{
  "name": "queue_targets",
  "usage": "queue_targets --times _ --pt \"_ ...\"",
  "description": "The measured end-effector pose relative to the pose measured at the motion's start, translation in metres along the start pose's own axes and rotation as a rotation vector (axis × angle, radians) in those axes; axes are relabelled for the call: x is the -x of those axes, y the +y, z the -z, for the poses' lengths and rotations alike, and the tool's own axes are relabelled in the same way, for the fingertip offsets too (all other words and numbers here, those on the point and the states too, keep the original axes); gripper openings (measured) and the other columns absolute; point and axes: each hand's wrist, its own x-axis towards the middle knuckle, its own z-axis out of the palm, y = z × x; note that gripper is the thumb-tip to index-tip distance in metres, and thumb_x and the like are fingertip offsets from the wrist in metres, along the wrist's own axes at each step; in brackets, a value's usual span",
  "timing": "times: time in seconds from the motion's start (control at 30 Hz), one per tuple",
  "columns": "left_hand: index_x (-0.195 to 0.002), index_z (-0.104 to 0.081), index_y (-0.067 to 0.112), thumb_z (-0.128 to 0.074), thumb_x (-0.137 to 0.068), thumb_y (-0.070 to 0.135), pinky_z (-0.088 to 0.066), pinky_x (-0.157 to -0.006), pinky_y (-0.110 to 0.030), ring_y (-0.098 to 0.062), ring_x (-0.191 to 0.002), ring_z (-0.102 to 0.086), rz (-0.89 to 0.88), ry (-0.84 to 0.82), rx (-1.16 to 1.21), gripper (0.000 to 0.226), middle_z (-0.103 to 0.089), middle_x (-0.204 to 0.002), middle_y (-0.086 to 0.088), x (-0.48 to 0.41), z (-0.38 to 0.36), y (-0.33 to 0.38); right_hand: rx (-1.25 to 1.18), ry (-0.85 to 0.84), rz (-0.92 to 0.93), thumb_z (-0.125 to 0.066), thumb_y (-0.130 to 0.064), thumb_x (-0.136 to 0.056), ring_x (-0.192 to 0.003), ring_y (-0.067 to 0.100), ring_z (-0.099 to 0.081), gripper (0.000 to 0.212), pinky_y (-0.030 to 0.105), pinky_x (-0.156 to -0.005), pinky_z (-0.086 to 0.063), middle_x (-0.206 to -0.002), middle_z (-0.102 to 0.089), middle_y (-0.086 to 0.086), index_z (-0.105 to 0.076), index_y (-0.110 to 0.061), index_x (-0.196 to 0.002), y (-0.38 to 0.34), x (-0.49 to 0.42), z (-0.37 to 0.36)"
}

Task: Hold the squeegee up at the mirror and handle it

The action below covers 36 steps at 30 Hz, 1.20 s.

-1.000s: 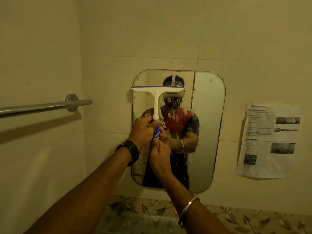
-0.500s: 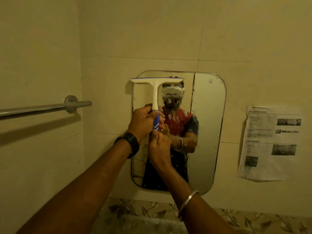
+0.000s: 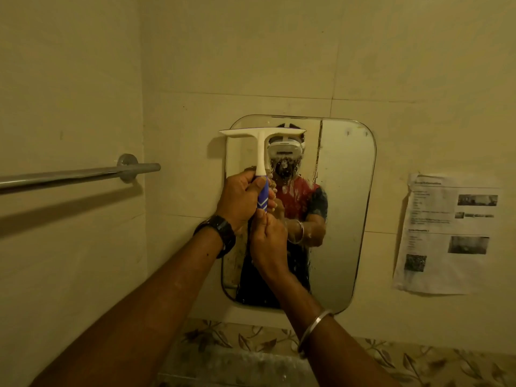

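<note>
A white squeegee (image 3: 262,141) with a blue handle stands upright against a wet, rounded wall mirror (image 3: 343,208). Its blade lies across the mirror's upper left, near the top edge. My left hand (image 3: 240,199), with a black watch at the wrist, grips the blue handle. My right hand (image 3: 268,236), with a metal bangle on the forearm, is just below it, its fingers curled at the handle's lower end. The mirror shows a person's reflection, streaked with water and foam.
A metal towel bar (image 3: 78,174) sticks out from the left wall at hand height. A printed paper sheet (image 3: 444,233) hangs on the tiled wall right of the mirror. A leaf-patterned tile band (image 3: 391,358) runs below.
The squeegee and both hands have moved up the mirror; the blade went from the middle of the upper part to near the top edge.
</note>
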Motion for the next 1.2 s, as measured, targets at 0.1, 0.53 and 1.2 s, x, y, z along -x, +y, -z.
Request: queue_targets --times 0.1,0.53,1.2 --pt "-0.098 -0.068 0.011 -0.053 -0.107 0.015 -0.065 -0.063 -0.037 -0.020 -0.062 -0.071 0.034 0.026 0.010 0.018 -0.072 -0.080 -0.011 -0.001 -0.003 -0.008 0.026 -0.016 -0.027 -0.040 -0.034 -0.110 -0.055 0.007 -0.049 0.043 0.035 -0.052 -0.045 -0.063 -0.056 -0.005 -0.055 -0.028 -0.070 0.007 -0.001 0.002" --pt "-0.111 -0.067 0.002 -0.052 -0.107 0.018 -0.064 -0.066 -0.037 -0.028 -0.070 -0.072 0.091 0.037 0.034 0.021 -0.073 -0.087 -0.018 0.034 -0.006 -0.033 0.062 -0.043 -0.060 -0.040 -0.035 -0.110 -0.051 0.010 -0.046 0.044 0.037 -0.048 -0.041 -0.062 -0.055 0.004 -0.054 -0.018 -0.072 0.026 0.040 0.012" --pt "-0.106 -0.071 0.017 -0.061 -0.096 0.050 -0.064 -0.074 -0.050 -0.031 -0.078 -0.077 0.068 0.050 0.022 0.037 -0.077 -0.089 -0.010 0.033 -0.028 -0.047 0.113 -0.020 -0.021 -0.037 -0.050 -0.104 -0.050 0.007 -0.046 0.047 0.035 -0.047 -0.041 -0.061 -0.055 -0.005 -0.056 -0.022 -0.071 0.040 0.033 0.041"
